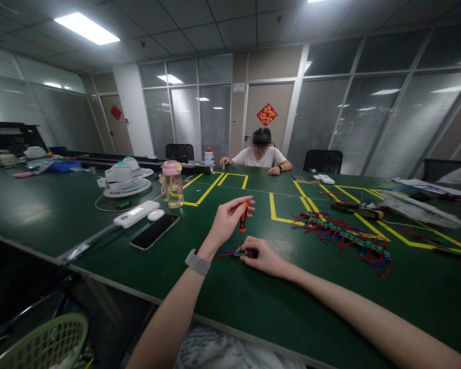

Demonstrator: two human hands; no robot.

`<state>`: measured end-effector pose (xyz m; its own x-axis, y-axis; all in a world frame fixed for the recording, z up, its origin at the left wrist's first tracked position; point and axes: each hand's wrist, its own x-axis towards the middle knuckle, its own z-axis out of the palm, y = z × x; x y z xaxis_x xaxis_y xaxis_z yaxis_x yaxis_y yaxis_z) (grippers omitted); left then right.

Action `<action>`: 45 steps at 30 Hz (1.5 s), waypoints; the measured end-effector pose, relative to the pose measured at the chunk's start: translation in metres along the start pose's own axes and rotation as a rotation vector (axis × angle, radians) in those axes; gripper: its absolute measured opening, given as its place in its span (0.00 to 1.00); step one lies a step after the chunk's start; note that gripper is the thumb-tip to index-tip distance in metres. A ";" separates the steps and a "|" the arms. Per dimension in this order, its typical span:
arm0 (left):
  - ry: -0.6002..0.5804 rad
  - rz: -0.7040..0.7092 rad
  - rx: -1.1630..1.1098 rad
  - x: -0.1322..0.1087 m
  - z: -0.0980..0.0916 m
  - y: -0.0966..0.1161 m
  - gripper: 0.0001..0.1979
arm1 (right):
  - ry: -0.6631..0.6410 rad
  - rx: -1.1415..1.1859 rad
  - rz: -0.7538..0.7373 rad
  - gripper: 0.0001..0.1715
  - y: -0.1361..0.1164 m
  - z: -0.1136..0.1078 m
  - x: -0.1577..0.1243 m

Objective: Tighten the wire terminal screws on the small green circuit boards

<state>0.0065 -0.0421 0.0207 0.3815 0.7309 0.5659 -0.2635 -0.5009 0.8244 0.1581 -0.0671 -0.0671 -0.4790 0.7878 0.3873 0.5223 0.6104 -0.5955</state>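
My left hand (pixel 228 219) is closed round the orange handle of a small screwdriver (pixel 243 221), held upright with its tip down on a small green circuit board (pixel 241 252) on the green table (pixel 223 297). My right hand (pixel 263 255) is closed on that board and pins it to the table. Red and blue wires run out from the board to the left. A grey watch sits on my left wrist.
A heap of wired boards (pixel 343 236) lies to the right. To the left are a black phone (pixel 154 230), a white power bank (pixel 135 213), a pink-capped bottle (pixel 172 184) and a white fan (pixel 123 180). A person sits across the table (pixel 259 154). A green basket (pixel 42 343) stands below left.
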 end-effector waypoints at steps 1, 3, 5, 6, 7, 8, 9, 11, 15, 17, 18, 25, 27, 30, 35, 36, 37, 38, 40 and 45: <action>0.021 0.006 0.035 0.000 0.000 -0.001 0.17 | 0.002 0.000 0.003 0.10 0.000 0.000 0.000; 0.067 0.061 0.159 0.000 -0.001 -0.002 0.14 | 0.003 0.002 0.006 0.10 0.000 0.000 0.000; 0.091 0.120 0.271 -0.001 -0.002 -0.003 0.13 | 0.003 0.003 0.004 0.10 -0.001 0.000 0.000; 0.088 0.132 0.294 -0.001 -0.002 -0.002 0.12 | 0.002 0.002 0.003 0.10 -0.001 0.000 0.000; 0.076 0.133 0.285 -0.001 -0.002 -0.002 0.11 | 0.000 0.002 0.001 0.10 -0.001 0.000 0.000; 0.055 0.121 0.244 -0.001 -0.002 -0.002 0.12 | 0.000 0.001 0.001 0.10 -0.001 0.000 0.000; 0.026 0.098 0.178 -0.001 -0.002 -0.001 0.14 | 0.000 0.000 0.001 0.10 -0.001 0.000 0.000; -0.031 0.042 0.033 0.000 -0.001 0.000 0.17 | 0.001 0.002 0.001 0.09 -0.001 0.000 0.000; -0.003 0.021 0.052 -0.001 -0.002 0.000 0.16 | 0.003 0.011 -0.003 0.09 -0.001 0.000 0.000; 0.044 0.077 0.189 -0.002 -0.003 0.000 0.14 | 0.005 0.011 -0.004 0.09 0.000 0.000 0.000; 0.057 0.100 0.239 -0.002 -0.003 0.000 0.13 | 0.005 0.009 -0.006 0.09 0.000 0.001 0.000; 0.007 0.017 -0.018 0.001 -0.003 -0.003 0.18 | 0.002 -0.017 -0.010 0.10 0.002 0.001 0.000; 0.053 0.015 0.027 0.001 -0.002 -0.003 0.17 | -0.003 -0.015 -0.009 0.10 0.001 0.000 0.000; 0.083 0.081 0.199 0.000 -0.003 -0.002 0.13 | -0.004 -0.010 -0.009 0.10 0.001 0.000 0.000; 0.047 0.117 0.197 -0.001 -0.004 0.000 0.13 | 0.002 -0.010 -0.012 0.10 0.001 0.000 0.000; 0.023 0.097 0.125 -0.001 -0.003 -0.001 0.14 | 0.003 -0.008 -0.011 0.10 0.001 0.000 0.000; 0.001 0.073 0.052 0.000 -0.003 -0.001 0.15 | 0.002 -0.005 -0.009 0.10 0.002 0.000 0.000; -0.013 0.049 -0.004 0.000 -0.002 -0.002 0.16 | 0.002 -0.001 -0.007 0.10 0.002 0.001 0.000; -0.003 0.026 -0.016 0.000 -0.002 -0.002 0.16 | 0.002 0.003 -0.008 0.10 0.003 0.001 0.000; 0.079 0.105 0.222 -0.001 -0.002 0.002 0.11 | 0.005 -0.002 -0.013 0.10 0.003 0.001 0.000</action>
<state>0.0035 -0.0426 0.0213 0.2899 0.6990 0.6538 -0.0940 -0.6590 0.7463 0.1589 -0.0658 -0.0699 -0.4822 0.7802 0.3985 0.5174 0.6207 -0.5891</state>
